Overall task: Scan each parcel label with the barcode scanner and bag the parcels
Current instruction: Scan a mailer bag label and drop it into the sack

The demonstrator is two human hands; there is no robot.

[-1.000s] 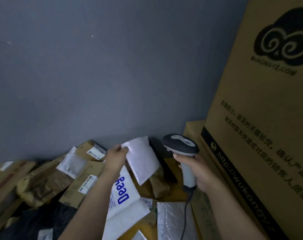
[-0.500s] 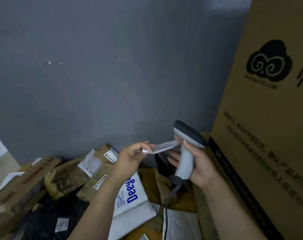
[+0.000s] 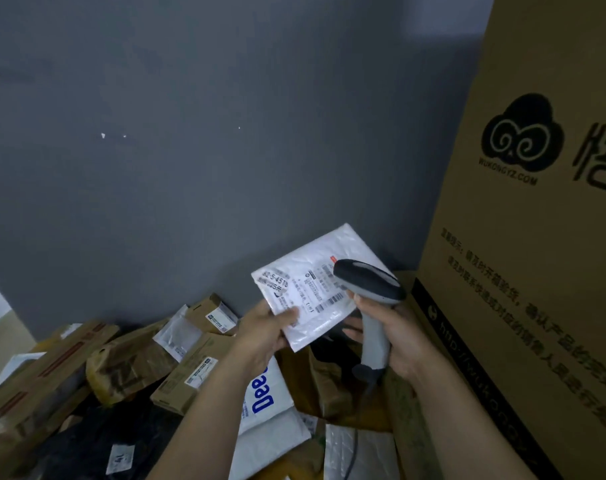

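- The white bubble mailer (image 3: 324, 323) sits just right of the frame's centre, low down. It is lifted clear of the heap and tilted so its printed shipping label (image 3: 303, 289) faces up towards the camera, which suits a scan.
- The left hand (image 3: 265, 332) pinches the mailer's lower left corner, thumb on the label side and fingers behind. This grip leaves the barcodes uncovered.
- The barcode scanner (image 3: 370, 284) hovers over the mailer's right edge, its dark head overlapping the label's end and angled down at it.
- The right hand (image 3: 403, 339) is wrapped around the scanner's grey handle. Whether a finger is pressing the trigger is hidden, and no beam shows, so the read is probably just about to happen.
- Below the hands lies the unsorted heap: a white poly bag printed "Deep" (image 3: 261, 398), small brown cartons (image 3: 187, 375), crumpled kraft packets (image 3: 128, 368) and a silver padded envelope (image 3: 362, 452).
- A tall printed shipping carton (image 3: 537, 254) fills the right side; a grey wall (image 3: 190, 133) fills the upper frame.
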